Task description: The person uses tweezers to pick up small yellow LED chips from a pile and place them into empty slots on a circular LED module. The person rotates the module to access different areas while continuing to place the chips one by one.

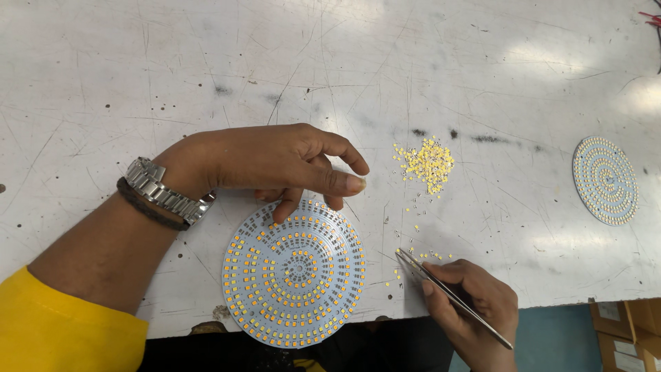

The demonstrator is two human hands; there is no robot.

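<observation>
On a scratched, pale grey metal worktable lies a round, light blue circuit board covered in rings of small yellow and orange chips, its lower edge reaching the table's near rim. The left hand rests above the board's upper edge, palm down with fingers loosely curled; one or two fingertips press on the top of the board, steadying it, and nothing is gripped between thumb and fingers. A silver metal wristwatch and a dark cord bracelet sit on that wrist, and a yellow sleeve covers the forearm lower down.

The right hand is at the table's near edge, right of the board, pinching a pair of thin, silver metal tweezers between thumb and fingers. The tweezer tips point up and left and touch down among a few scattered yellow chips just beside the board; whether the tips grip a chip cannot be told.

A loose heap of tiny yellow chips lies above the right hand, near the left fingertips. A second round board sits well apart at the far right
</observation>
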